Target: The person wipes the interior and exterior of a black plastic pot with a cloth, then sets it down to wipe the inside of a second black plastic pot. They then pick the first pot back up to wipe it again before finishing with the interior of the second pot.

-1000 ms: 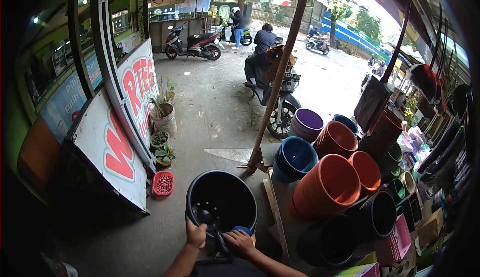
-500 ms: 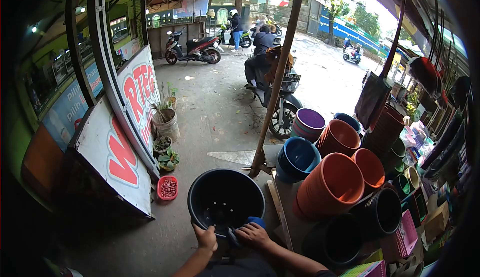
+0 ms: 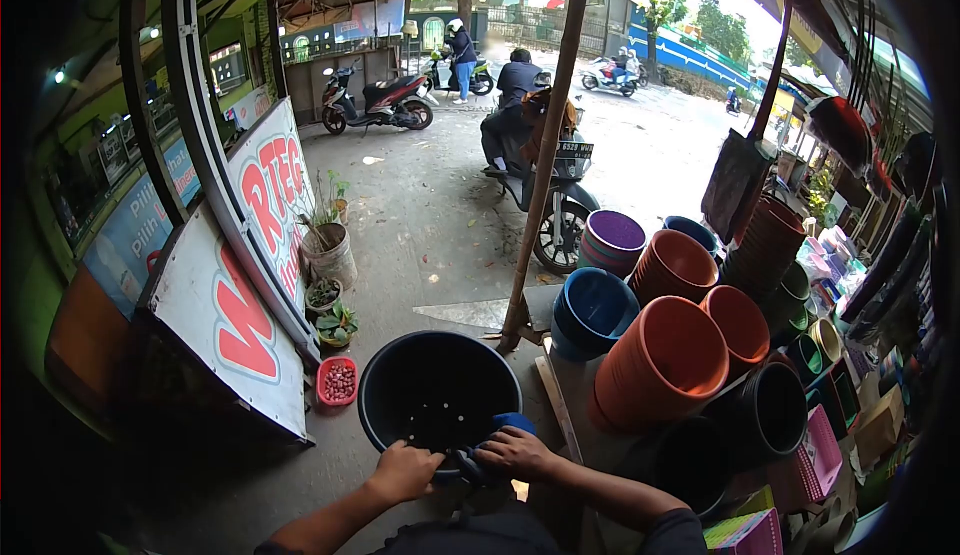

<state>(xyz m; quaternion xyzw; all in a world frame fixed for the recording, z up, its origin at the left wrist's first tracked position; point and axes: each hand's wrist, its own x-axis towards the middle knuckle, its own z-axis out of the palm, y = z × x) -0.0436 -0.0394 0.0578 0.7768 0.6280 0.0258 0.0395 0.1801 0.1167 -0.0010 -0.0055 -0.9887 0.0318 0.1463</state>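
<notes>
A large black tub (image 3: 440,380) with small light spots at its bottom is in front of me at the lower centre. My left hand (image 3: 405,470) is closed on the tub's near rim. At the near right side of the rim, my right hand (image 3: 512,454) is closed over a dark cloth, beside a blue piece (image 3: 515,422). What my right fingers hold under the knuckles is partly hidden.
Stacked orange pots (image 3: 660,360), blue pots (image 3: 592,315) and black pots (image 3: 765,413) stand at right. A wooden pole (image 3: 548,145) rises before a parked motorbike (image 3: 565,205) with a person. A red basket (image 3: 337,382), potted plants and a white sign (image 3: 235,320) are at left.
My left hand has moved from the outside of the tub's near side onto its rim. The tub appears slightly further left and nearer. My right hand stays by the blue piece.
</notes>
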